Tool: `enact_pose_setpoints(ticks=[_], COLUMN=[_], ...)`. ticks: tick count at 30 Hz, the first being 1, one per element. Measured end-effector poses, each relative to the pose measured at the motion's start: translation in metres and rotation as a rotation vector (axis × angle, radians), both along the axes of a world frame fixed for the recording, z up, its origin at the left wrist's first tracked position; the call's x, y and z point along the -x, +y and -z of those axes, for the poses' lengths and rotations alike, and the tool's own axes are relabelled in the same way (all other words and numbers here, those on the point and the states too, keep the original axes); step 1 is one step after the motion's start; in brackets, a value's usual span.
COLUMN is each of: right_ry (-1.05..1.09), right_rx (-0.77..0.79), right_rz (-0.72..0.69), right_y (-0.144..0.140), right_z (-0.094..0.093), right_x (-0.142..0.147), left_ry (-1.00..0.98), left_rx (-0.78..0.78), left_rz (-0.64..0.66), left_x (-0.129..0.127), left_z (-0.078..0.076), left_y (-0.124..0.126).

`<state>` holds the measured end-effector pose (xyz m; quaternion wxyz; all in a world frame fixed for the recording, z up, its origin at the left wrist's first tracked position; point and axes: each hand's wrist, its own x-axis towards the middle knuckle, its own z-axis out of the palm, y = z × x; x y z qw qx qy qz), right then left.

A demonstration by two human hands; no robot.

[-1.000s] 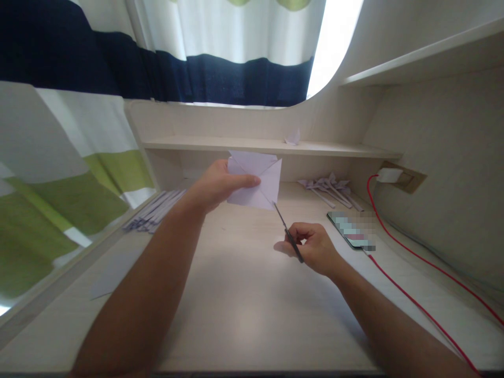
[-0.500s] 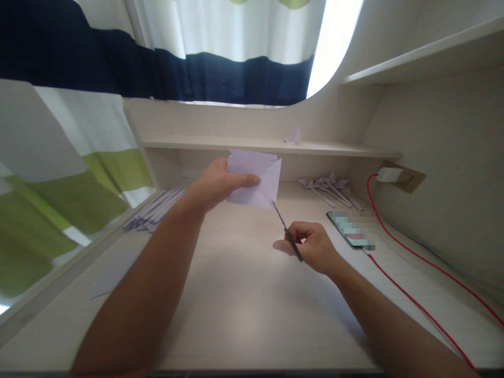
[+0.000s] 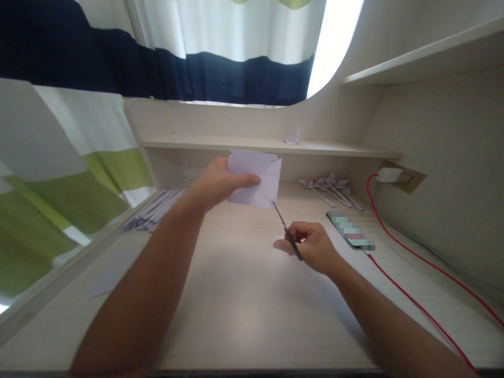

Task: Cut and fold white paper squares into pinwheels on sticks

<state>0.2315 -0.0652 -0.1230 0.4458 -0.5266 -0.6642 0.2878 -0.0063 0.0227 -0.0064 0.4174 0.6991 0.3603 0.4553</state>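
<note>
Evidently the paper needed both hands at once. From where I stood, the left hand (image 3: 216,181) was gripping a square of white paper (image 3: 271,181) up in the air over the middle of the desk (image 3: 244,310), pinched at its left side with the thumb lying across the front, close to the centre. That grip, I judged, steadied the sheet while leaving its right half free and its face turned toward the person. Lines ran from the corners toward the middle; the upper ones looked like slits, though I could not be sure.

Lower and to the right, the right hand (image 3: 317,247) was closed around the handles of a pair of scissors (image 3: 292,242), slanted so that the tip met the lower right corner of the paper, in line with the diagonal there. The slant probably served to match that line. Whether the blades were parted I could not tell.

Other things lay toward the edges, perhaps to leave elbow room: paper sticks (image 3: 161,207) at the far left, a loose sheet (image 3: 116,273) partly behind the left forearm, stems with folded paper heads (image 3: 331,189) at the far right. A phone (image 3: 346,231) lay at the right, presumably there because its red cable (image 3: 419,307) reached it easily.
</note>
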Motion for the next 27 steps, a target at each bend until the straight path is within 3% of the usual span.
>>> enact_pose_setpoints(ticks=[27], right_ry=[0.05], right_rx=[0.047], right_rz=[-0.006], right_y=[0.0009], right_z=[0.0026], right_x=[-0.0006], left_ry=[-0.004], left_rx=[-0.013], left_rz=[-0.023], left_x=[0.002], left_z=[0.0008], left_y=[0.0014])
